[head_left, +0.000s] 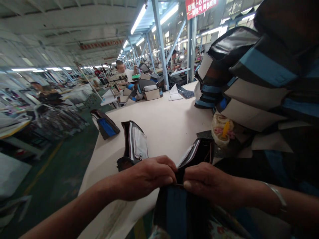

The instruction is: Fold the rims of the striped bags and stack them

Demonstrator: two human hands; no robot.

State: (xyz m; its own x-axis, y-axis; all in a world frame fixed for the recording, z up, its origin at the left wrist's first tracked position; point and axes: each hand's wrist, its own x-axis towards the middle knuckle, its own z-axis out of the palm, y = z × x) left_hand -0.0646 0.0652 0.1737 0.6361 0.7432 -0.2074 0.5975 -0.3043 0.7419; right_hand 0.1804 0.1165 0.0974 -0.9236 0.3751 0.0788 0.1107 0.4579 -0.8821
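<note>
At the near table edge, a black-and-blue fabric bag (pixel 176 209) stands with its mouth upward and a grey lining showing inside. My left hand (pixel 149 176) pinches its near rim, thumb and fingers pressed together. Close beside it, my right hand (pixel 209 182) grips the same rim, fingers curled; a metal bangle is on that wrist. Only a small gap separates the two hands. Just beyond my left hand, a similar bag piece (pixel 139 144) with a pale lining lies on the table. What the fingertips cover is hidden.
A tall stack of similar bags (pixel 264 66) rises on the right. Near its foot is a roll with a yellow-handled tool (pixel 225 129). Another bag (pixel 107 124) lies at the left edge of the pale table (pixel 164 122). Further off are more bags (pixel 149 89) and a person (pixel 128 73).
</note>
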